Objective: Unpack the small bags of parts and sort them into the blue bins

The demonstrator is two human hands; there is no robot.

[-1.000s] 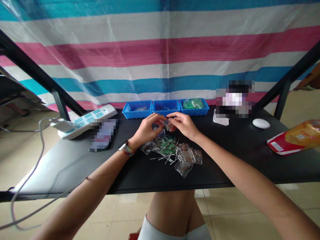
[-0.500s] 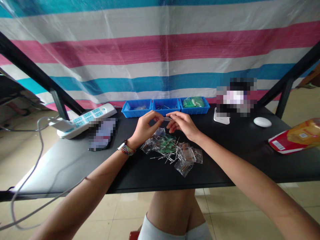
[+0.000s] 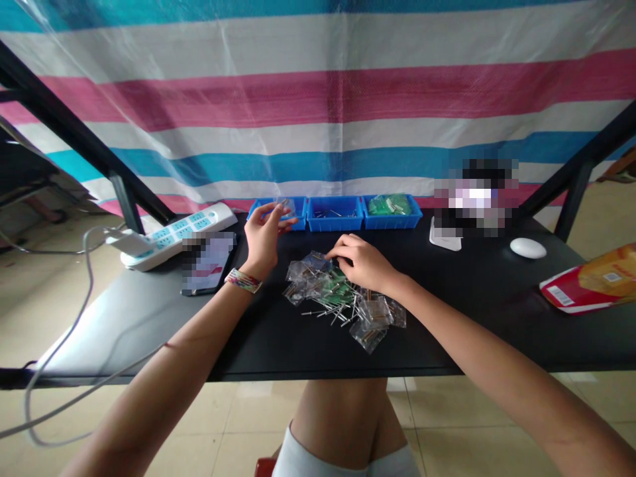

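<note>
My left hand (image 3: 263, 237) is raised at the left blue bin (image 3: 256, 215), with a small clear plastic bag (image 3: 287, 205) pinched between thumb and fingers. Small metal parts show inside that bag. My right hand (image 3: 365, 262) reaches down to the pile on the table, its fingers bent together at the upper edge; what they grip there is hidden. The pile mixes clear bags of brass-coloured pins (image 3: 373, 311), green bags (image 3: 336, 286) and loose silver rivets (image 3: 330, 310). Another clear bag (image 3: 314, 260) lies right by my right fingertips.
Beyond the pile stand a middle blue bin (image 3: 334, 222) with loose rivets and a right blue bin (image 3: 372, 222) with green bags. A power strip (image 3: 183, 233) and phone (image 3: 209, 265) lie left. Rightward are a white case (image 3: 446, 235), a mouse (image 3: 528, 248) and a snack bag (image 3: 591, 278).
My hands have parted. The left has carried the clear bag left and up to the left bin, while the right has dropped to the pile.
</note>
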